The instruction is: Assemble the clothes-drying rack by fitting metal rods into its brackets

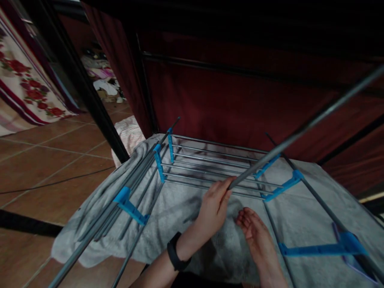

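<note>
My left hand (213, 204), with a black band on its wrist, is closed round the near end of a long grey metal tube (288, 136). The tube slants up to the right and leaves the view. Just to the right, my right hand (253, 230) is empty, palm turned inward and fingers slightly curled and apart. Below the tube lies a partly assembled rack (207, 162) of thin grey rods joined by blue plastic brackets. One blue bracket (130, 206) sits on the left poles, another (321, 250) on the right poles.
The rack rests on a grey blanket (186, 208) over a bed. Several loose grey tubes (135, 180) lie at its left side. A black post (81, 88) and a dark red curtain (240, 108) stand beyond. A cable (60, 183) crosses the tiled floor.
</note>
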Tool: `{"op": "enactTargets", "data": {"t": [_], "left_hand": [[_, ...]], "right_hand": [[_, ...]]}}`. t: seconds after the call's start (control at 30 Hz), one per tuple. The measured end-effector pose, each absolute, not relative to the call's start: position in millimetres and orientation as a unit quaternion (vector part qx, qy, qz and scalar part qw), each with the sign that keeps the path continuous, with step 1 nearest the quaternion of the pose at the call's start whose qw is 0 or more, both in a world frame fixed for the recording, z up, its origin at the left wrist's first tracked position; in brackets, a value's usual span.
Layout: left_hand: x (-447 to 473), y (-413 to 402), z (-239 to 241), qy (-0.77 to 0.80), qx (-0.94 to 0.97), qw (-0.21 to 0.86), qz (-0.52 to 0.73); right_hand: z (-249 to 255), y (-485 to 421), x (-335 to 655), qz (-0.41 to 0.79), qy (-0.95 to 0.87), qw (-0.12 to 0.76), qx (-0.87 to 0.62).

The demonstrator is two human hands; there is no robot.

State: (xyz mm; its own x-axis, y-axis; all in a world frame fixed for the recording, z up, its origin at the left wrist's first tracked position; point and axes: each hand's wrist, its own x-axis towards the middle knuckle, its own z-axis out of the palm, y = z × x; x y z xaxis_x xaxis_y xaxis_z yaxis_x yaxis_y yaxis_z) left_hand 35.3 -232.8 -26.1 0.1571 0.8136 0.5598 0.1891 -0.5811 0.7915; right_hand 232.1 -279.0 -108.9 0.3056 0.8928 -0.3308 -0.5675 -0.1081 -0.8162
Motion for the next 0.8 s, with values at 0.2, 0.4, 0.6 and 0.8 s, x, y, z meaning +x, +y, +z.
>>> {"op": "enactTargets", "data": {"t": [0.2, 0.4, 0.6, 0.8], "left_hand": [[35, -228, -47, 0.391, 0.779, 0.2, 0.447], [29, -221, -65, 0.437, 0.8, 0.136, 0.387], [19, -209, -89, 0.441, 0.817, 0.052, 0.369], [9, -193, -103, 0.418, 0.83, -0.028, 0.367]], "right_hand": [[-88, -266, 259, 0.492, -0.181, 0.692, -0.497], [-73, -249, 272, 0.438, -0.224, 0.721, -0.489], [-64, -231, 264, 0.419, -0.201, 0.755, -0.462], [-68, -205, 264, 0.417, -0.194, 0.776, -0.431]]}}
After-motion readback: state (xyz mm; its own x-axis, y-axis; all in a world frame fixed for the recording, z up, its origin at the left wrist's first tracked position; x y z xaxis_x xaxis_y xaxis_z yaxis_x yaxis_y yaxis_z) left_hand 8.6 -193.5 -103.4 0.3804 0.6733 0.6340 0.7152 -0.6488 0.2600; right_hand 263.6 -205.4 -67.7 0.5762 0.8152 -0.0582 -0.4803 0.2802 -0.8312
